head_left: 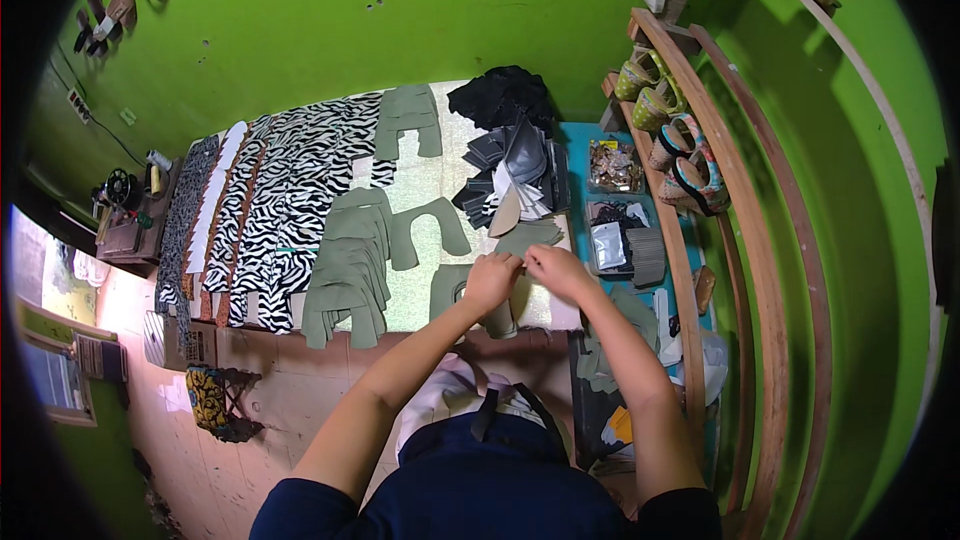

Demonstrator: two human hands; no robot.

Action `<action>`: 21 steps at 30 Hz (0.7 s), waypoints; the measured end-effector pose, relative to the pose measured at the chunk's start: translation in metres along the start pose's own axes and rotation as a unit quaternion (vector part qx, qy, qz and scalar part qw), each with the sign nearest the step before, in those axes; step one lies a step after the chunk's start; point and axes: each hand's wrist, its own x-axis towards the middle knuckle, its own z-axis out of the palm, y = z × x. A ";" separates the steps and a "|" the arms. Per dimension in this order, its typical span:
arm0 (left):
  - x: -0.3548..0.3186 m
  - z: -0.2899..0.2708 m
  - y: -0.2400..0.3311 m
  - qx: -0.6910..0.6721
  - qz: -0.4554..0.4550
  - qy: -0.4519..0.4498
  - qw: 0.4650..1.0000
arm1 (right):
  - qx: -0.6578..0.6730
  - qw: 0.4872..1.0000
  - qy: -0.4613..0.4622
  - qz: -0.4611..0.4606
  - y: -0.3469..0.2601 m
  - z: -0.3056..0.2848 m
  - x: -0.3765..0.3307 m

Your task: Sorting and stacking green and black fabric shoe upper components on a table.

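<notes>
My left hand [493, 279] and my right hand [556, 271] are close together over the near right part of the table. The fingers of both are closed in a pinch, and whatever lies between them is too small or hidden to name. Just beyond the fingertips is a grey-green cut piece [532, 235]. Beside my left hand lies a curved grey-green piece [446, 287], partly covered by my forearm. Further left, an arch-shaped green piece [428, 222] lies by itself, next to an overlapping stack of green cut pieces [345, 275].
Zebra-patterned pieces [300, 180] lie in rows on the left of the table [415, 285]. Black and grey pieces [515, 165] are heaped at the back right. Plastic boxes [615, 168] of small parts stand right of it, beside a wooden rack [735, 170] with shoes [690, 180].
</notes>
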 end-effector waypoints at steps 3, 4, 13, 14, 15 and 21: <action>0.004 -0.020 -0.002 -0.087 -0.050 0.020 0.995 | 0.169 0.985 -0.005 0.040 -0.003 -0.014 0.013; 0.004 -0.028 -0.009 -0.133 -0.106 -0.006 0.985 | 0.160 0.986 -0.027 0.037 -0.008 -0.019 0.019; -0.016 -0.081 -0.107 -0.201 -0.237 -0.006 0.950 | 0.153 0.985 -0.070 0.027 -0.023 0.041 0.108; -0.015 -0.086 -0.116 -0.210 -0.253 0.002 0.944 | 0.143 0.987 -0.060 0.040 -0.024 0.050 0.119; -0.017 -0.091 -0.126 -0.208 -0.260 0.008 0.943 | 0.133 0.988 -0.053 0.051 -0.028 0.058 0.131; -0.011 -0.109 -0.165 -0.211 -0.273 0.030 0.938 | 0.142 0.984 -0.048 0.093 -0.031 0.093 0.167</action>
